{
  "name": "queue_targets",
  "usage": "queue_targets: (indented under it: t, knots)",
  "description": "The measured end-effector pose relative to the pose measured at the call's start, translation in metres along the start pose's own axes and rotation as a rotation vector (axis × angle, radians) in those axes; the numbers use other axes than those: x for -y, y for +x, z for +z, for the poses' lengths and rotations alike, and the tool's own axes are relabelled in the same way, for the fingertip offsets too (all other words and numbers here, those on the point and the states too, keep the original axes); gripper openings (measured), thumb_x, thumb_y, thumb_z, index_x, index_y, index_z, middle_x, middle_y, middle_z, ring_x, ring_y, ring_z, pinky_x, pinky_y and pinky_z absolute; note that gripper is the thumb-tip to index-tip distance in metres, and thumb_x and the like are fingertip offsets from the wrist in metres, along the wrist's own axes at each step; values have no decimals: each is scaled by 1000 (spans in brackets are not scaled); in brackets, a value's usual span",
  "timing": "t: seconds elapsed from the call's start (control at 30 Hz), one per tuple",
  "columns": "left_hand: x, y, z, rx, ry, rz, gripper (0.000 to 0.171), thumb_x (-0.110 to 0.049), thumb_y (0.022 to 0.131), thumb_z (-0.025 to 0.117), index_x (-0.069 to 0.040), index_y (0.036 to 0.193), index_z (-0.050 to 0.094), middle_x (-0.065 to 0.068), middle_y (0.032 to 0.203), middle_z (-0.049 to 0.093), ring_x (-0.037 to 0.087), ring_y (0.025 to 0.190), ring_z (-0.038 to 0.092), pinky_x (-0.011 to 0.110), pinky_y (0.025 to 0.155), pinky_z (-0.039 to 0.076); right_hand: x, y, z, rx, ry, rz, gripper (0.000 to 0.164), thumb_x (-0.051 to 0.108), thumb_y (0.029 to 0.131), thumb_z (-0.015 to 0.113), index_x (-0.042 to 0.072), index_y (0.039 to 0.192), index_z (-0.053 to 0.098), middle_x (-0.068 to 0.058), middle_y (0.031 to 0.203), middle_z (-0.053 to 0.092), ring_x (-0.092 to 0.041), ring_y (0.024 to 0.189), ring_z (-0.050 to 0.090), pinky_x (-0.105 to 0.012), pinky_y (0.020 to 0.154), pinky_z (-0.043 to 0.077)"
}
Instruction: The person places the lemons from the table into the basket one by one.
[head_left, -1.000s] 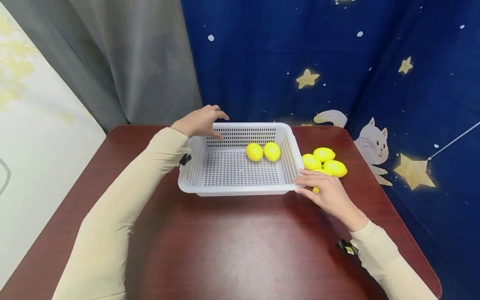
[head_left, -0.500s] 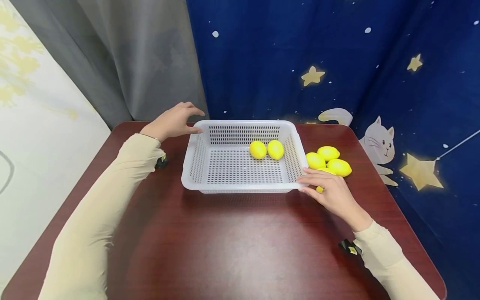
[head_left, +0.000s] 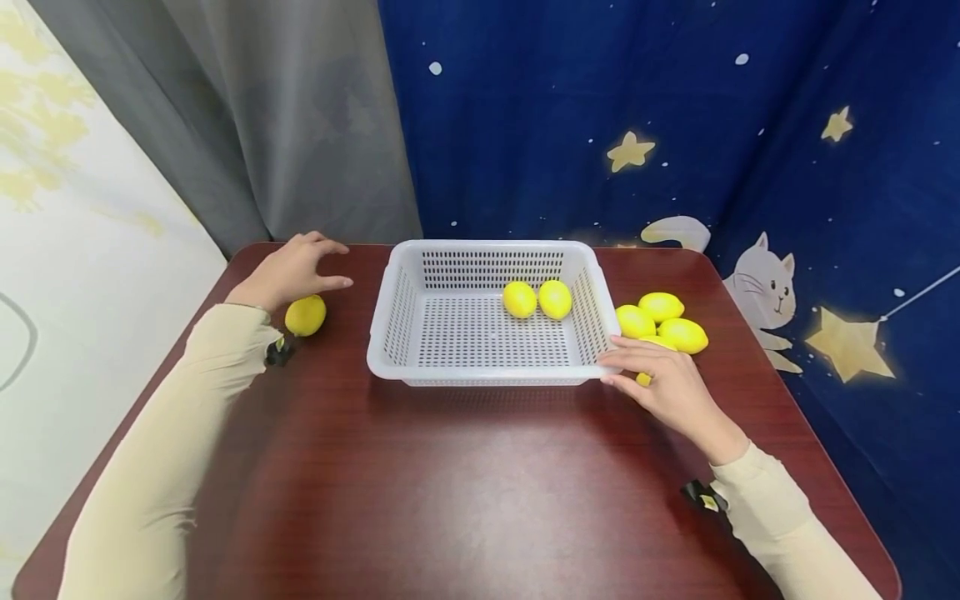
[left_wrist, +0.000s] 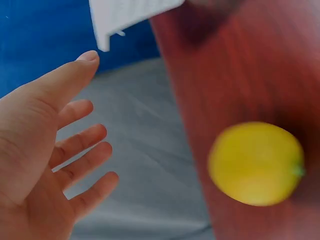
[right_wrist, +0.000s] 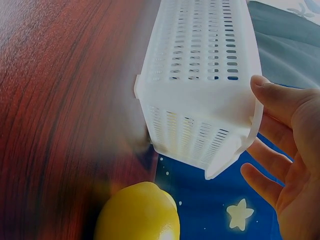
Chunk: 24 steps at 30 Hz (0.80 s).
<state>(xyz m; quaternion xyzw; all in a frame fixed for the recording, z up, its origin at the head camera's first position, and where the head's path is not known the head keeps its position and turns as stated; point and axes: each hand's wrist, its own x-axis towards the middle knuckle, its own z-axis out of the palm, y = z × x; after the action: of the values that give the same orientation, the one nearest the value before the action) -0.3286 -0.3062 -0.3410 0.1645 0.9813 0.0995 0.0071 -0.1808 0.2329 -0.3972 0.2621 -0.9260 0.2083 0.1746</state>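
A white perforated plastic basket [head_left: 491, 373] stands on the table with two lemons [head_left: 520, 300] inside, toward its right end. My right hand [head_left: 667, 390] grips the basket's front right corner, thumb and fingers on the rim; the right wrist view shows the thumb pressed on the basket edge [right_wrist: 257, 107]. Apart from the basket, at the left, my left hand [head_left: 288, 271] hovers with fingers spread and nothing held. Just below it a single lemon [head_left: 305, 316] lies on the table, also seen as a yellow lemon [left_wrist: 256, 163] beside the left hand [left_wrist: 55, 145] in the left wrist view.
Several more lemons [head_left: 662, 307] cluster right of the basket, partly hidden by the right hand. The dark red table [head_left: 450, 483] ends at a grey curtain [head_left: 322, 125] and a blue starry curtain [head_left: 525, 125] behind. A white patterned surface [head_left: 97, 275] borders the left.
My left hand has moved left, from above the basket's back left corner to over the single lemon, which has come into sight. The right hand stays at the basket corner.
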Motion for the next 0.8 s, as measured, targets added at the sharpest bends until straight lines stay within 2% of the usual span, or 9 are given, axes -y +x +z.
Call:
queue_targets:
  t: [0.13, 0.4, 0.8]
  knots:
    - [17, -12, 12, 21, 12, -51, 66, -40, 86, 73, -5, 138, 53, 27, 141, 46, 43, 127, 42, 65, 104, 40, 0, 0, 0, 4, 5, -1, 38, 23, 73, 87, 19, 110, 77, -1, 113, 76, -23, 118, 67, -43, 97, 52]
    - [35, -26, 26, 67, 9, -95, 69, -40, 85, 73, -2, 139, 51, 30, 140, 44, 48, 130, 40, 68, 103, 39, 0, 0, 0, -3, -4, -4, 39, 25, 72, 87, 20, 109, 77, 0, 113, 76, -21, 118, 67, -40, 97, 50]
    - [54, -36, 47, 44, 25, -77, 72, -36, 82, 76, 4, 137, 52, 30, 131, 52, 44, 116, 51, 61, 92, 48, -1, -1, 2, -7, 6, -13, 37, 22, 73, 86, 19, 109, 77, -2, 112, 76, -24, 117, 68, -42, 96, 50]
